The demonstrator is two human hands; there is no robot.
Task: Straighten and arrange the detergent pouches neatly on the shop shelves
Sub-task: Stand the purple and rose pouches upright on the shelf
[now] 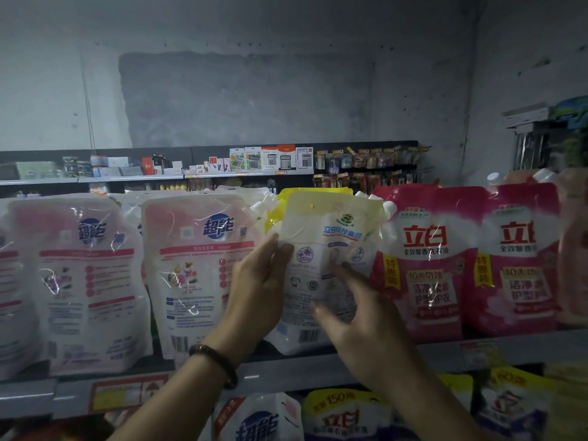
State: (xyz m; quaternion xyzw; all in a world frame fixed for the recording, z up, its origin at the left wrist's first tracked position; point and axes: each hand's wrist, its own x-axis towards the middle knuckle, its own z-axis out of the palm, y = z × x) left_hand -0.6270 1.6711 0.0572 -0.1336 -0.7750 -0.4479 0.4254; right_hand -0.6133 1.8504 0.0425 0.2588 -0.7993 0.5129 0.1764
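You are in the middle of the straightening step, working on one pale yellow pouch [331, 237]. It stands on the upper shelf [286, 369] with its printed back and barcode toward you, between the pink-and-white pouches [197, 275] on its left and the magenta pouches [426, 265] on its right. It seems to lean a little, with the bottom more to the left than the top.

Your left hand [261, 281] holds the left edge of this pouch: the back of the hand faces you, the thumb lies on the front face, and the fingers appear to go behind it, though they are hidden. A dark bead bracelet [216, 361] sits on that wrist. Your right hand [356, 313] is blurred. Its fingers are spread and quite straight, and they lie flat on the front of the pouch, not curled around anything.

In my judgement, the next move asks you to set the pouch upright, and perhaps to turn it so that the front label faces out like the magenta ones. Keep the base on the shelf and watch the spouts of the neighbours, which stand very close.
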